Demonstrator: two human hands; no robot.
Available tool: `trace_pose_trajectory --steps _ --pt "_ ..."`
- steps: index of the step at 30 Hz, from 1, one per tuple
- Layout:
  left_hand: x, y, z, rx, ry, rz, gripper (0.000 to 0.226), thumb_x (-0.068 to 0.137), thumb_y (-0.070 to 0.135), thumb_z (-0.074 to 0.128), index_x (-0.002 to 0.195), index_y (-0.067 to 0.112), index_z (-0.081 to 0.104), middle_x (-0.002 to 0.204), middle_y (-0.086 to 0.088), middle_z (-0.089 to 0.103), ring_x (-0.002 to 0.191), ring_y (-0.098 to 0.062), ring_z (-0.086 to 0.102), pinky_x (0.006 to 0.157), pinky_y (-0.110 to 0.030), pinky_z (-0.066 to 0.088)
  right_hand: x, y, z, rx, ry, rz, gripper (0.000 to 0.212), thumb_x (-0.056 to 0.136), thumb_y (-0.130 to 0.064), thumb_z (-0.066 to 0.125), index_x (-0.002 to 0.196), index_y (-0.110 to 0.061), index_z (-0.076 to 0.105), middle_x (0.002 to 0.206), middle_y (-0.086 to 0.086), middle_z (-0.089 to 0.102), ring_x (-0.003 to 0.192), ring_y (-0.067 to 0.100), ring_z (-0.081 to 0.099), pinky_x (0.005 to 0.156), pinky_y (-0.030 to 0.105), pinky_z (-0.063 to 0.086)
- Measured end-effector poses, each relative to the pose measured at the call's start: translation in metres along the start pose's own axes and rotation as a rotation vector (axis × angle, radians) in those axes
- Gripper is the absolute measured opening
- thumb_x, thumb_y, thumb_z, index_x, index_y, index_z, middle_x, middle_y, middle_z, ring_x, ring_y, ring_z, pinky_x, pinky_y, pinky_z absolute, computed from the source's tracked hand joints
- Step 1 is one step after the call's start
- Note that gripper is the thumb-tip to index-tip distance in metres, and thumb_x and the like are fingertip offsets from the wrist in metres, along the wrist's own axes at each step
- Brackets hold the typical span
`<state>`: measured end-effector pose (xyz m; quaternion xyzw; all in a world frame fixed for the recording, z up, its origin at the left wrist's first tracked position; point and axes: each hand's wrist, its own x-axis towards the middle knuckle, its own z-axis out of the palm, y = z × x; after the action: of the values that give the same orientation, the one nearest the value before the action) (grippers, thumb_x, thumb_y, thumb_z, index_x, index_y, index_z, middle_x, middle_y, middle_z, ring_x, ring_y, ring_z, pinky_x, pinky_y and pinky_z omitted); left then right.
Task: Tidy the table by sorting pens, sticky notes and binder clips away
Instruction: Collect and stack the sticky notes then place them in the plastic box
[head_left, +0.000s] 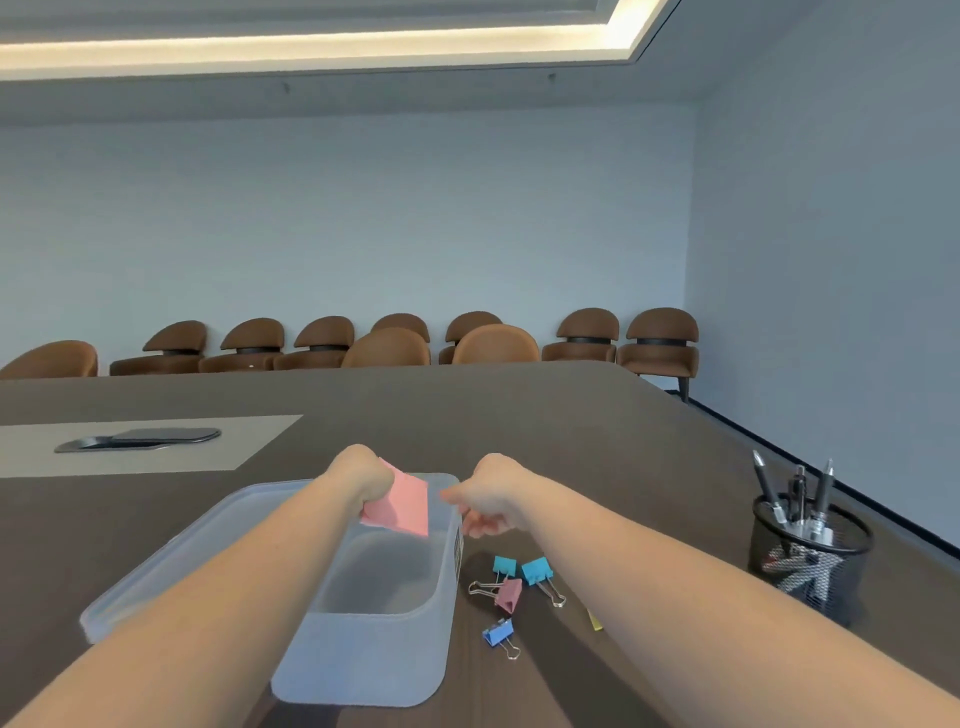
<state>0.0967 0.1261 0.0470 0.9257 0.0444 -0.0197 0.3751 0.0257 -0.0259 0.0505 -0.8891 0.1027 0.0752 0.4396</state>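
My left hand (361, 475) grips a pink sticky note pad (402, 506), tilted over the far end of an open translucent plastic box (374, 660). My right hand (491, 493) hovers just right of the box's far rim, fingers loosely curled, holding nothing that I can see. To the right of the box lie several binder clips on the table: two turquoise ones (535, 570), a pink one (509, 595) and a blue one (498, 634). A black mesh pen cup (810, 561) with several pens (769, 486) stands at the right.
The box's lid (171, 561) lies left of the box under my left forearm. A small yellow item (596, 621) peeks out under my right forearm. A metal cable hatch (140, 439) sits in a beige inlay far left. Brown chairs (493, 345) line the wall.
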Motion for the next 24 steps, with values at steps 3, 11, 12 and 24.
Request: trace_pose_trajectory --steps 3,11,12,24 --pt "0.008 -0.008 0.018 0.217 -0.088 -0.007 0.026 0.089 -0.001 0.045 0.064 0.007 0.046 0.089 -0.016 0.054 0.082 -0.030 0.054 0.073 -0.031 0.046 0.012 -0.001 0.005 -0.102 -0.094 0.067 0.028 0.095 -0.019 0.050 0.071 -0.004 0.053 0.064 0.009 0.057 0.048 0.013 0.049 0.047 0.018 0.032" --pt "0.016 -0.012 0.038 0.534 -0.219 -0.002 0.031 0.094 0.015 0.054 0.121 0.000 0.060 0.113 -0.014 0.062 0.098 -0.029 0.058 0.092 -0.033 0.048 0.029 -0.002 0.005 -0.252 -0.203 0.127 0.025 0.086 -0.016 0.042 0.063 -0.011 0.050 0.057 0.000 0.042 0.046 0.010 0.032 0.038 0.014 0.019" --pt "0.016 -0.015 0.038 0.579 -0.192 0.002 0.035 0.095 0.017 0.052 0.126 0.002 0.058 0.116 -0.013 0.061 0.109 -0.029 0.060 0.098 -0.033 0.046 0.030 -0.002 0.004 -0.265 -0.218 0.130 0.025 0.086 -0.017 0.042 0.063 -0.011 0.050 0.057 0.000 0.042 0.046 0.010 0.031 0.036 0.013 0.018" --pt "0.013 -0.019 0.066 0.616 -0.162 0.390 0.033 0.081 0.042 0.058 0.103 0.018 0.058 0.100 0.002 0.064 0.090 -0.024 0.056 0.080 -0.035 0.049 0.035 0.001 0.004 -0.266 -0.226 0.109 0.026 0.084 -0.018 0.046 0.060 -0.012 0.052 0.055 0.000 0.042 0.044 0.009 0.032 0.037 0.014 0.020"
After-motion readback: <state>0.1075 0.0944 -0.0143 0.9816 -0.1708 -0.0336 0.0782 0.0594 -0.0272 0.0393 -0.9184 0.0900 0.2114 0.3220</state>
